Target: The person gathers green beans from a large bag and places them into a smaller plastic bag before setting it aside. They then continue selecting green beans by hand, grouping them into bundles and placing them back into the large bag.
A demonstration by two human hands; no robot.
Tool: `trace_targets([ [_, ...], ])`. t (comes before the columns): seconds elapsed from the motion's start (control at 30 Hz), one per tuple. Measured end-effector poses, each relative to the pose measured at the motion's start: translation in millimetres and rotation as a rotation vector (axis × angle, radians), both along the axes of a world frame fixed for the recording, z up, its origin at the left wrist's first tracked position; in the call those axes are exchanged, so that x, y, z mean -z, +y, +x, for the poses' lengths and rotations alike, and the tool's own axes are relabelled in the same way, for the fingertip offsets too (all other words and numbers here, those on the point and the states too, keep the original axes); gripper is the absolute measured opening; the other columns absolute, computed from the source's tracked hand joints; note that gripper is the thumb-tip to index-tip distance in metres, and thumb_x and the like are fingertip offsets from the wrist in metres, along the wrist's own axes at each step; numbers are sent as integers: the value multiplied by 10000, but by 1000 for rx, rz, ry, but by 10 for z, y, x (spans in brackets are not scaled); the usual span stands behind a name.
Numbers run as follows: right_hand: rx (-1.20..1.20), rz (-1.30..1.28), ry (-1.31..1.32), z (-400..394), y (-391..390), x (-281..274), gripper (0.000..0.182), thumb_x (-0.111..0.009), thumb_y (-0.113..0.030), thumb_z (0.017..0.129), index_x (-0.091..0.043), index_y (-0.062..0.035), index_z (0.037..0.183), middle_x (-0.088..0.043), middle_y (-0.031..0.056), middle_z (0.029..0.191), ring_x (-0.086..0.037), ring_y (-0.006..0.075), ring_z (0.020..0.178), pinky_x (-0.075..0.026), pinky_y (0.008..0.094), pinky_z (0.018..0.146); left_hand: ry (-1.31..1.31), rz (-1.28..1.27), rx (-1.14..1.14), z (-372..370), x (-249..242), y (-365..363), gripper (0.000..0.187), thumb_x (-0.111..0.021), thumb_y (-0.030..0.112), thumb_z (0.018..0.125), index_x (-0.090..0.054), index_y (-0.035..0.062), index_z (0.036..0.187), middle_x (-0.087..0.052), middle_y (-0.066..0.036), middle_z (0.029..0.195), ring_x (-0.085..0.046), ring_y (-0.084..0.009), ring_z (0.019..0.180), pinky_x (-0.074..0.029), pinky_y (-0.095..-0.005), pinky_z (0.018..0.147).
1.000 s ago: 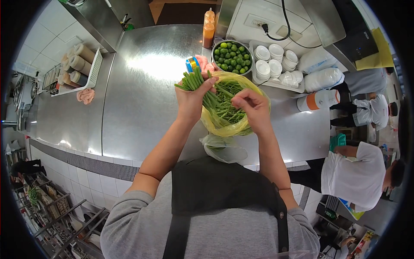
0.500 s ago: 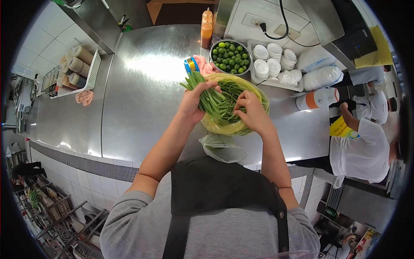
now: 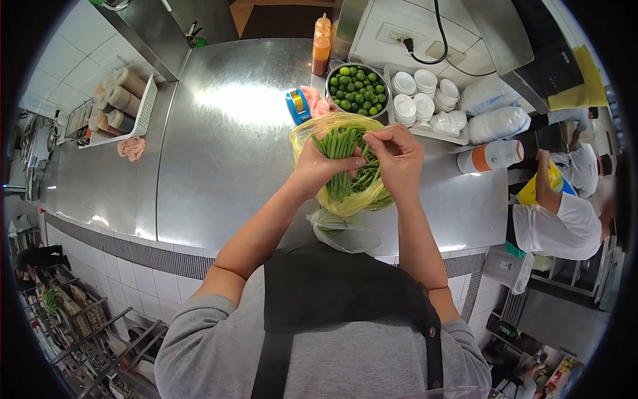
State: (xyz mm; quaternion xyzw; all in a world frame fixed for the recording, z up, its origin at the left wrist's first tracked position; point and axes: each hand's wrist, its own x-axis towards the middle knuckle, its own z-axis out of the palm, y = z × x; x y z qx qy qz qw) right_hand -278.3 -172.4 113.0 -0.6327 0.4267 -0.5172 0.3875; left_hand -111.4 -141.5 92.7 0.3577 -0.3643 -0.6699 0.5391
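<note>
My left hand (image 3: 314, 167) is closed around a bunch of green beans (image 3: 337, 143), held upright over the open yellow plastic bag (image 3: 359, 201). Close beside it, the fingers of my right hand (image 3: 403, 161) pinch a green bean at the bunch's right side; its far end is hidden. More loose green beans lie inside the yellow bag beneath both hands. Nearer my body, a small clear plastic bag (image 3: 345, 233) with some green in it rests at the counter edge.
Behind the bag stand a blue tape dispenser (image 3: 298, 107), a pink cloth (image 3: 318, 100), a bowl of limes (image 3: 357, 90), sauce bottles (image 3: 321, 53) and a tray of white cups (image 3: 458, 138). An orange-and-white container (image 3: 490, 157) lies right. Another person (image 3: 558, 226) works beyond the counter's right end.
My left hand has moved right and lower over the bag with the bunch. My right hand has risen from inside the bag to the bunch. The person at right has shifted.
</note>
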Motion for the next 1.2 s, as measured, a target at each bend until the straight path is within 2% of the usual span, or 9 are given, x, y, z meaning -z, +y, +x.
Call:
trace_targets([
  [0.13,164,-237,77,42,-53,-26,72,-719,-65,892,-721,4,870,-635,30,790,-584,108,700,-469,248,627,49,51,-16,13,12,26,349,-770,-49,791,-599,11,1089,-683,-81,925,-673,-159,714,-566,-293,633],
  [0.23,128,-1,296,-114,-88,71,136,-698,-117,915,-710,12,872,-625,44,781,-556,115,671,-437,267,604,143,123,-58,65,135,0,295,-724,-36,837,-577,3,1091,-683,-120,959,-680,-168,711,-584,-306,632],
  [0.33,-148,374,459,-172,-59,147,207,-674,-182,941,-696,12,871,-627,45,789,-534,105,665,-411,292,590,342,162,-201,110,130,-36,214,-693,-28,871,-577,-9,1050,-693,-176,988,-684,-166,733,-583,-303,659],
  [0.5,-280,493,-85,-42,148,94,185,-684,-174,933,-691,10,913,-641,27,833,-572,98,745,-462,253,704,432,173,-327,163,92,-61,199,-665,-23,897,-555,6,1060,-686,-181,987,-668,-158,733,-586,-295,682],
  [0.6,-223,363,66,3,208,150,88,-704,-79,899,-699,2,933,-644,28,882,-602,101,820,-479,246,772,463,169,-329,151,93,-67,198,-668,-17,896,-551,11,1054,-687,-173,979,-662,-152,731,-585,-291,675],
  [0.8,-346,108,-30,41,269,-43,94,-708,32,853,-705,9,944,-648,36,920,-612,104,881,-486,257,791,435,232,-292,150,188,-61,216,-678,4,881,-550,20,1054,-693,-154,956,-664,-150,719,-585,-286,650],
  [1.0,-475,275,-29,-118,179,-68,103,-719,41,840,-707,8,937,-655,30,932,-610,94,868,-482,245,776,422,320,-100,187,115,-32,241,-692,32,869,-557,35,1068,-697,-144,943,-670,-155,706,-592,-291,639],
  [1.13,-265,278,70,-151,100,58,95,-725,33,838,-707,-4,924,-661,31,940,-611,85,862,-486,246,768,355,323,-76,198,102,-22,265,-709,55,857,-558,43,1073,-698,-144,940,-676,-167,709,-597,-302,629],
  [1.2,32,184,42,-184,18,164,126,-724,23,837,-703,-23,953,-666,32,944,-620,93,857,-493,252,765,372,323,-81,225,104,-18,281,-700,53,861,-556,41,1102,-695,-141,944,-680,-177,722,-602,-310,650],
])
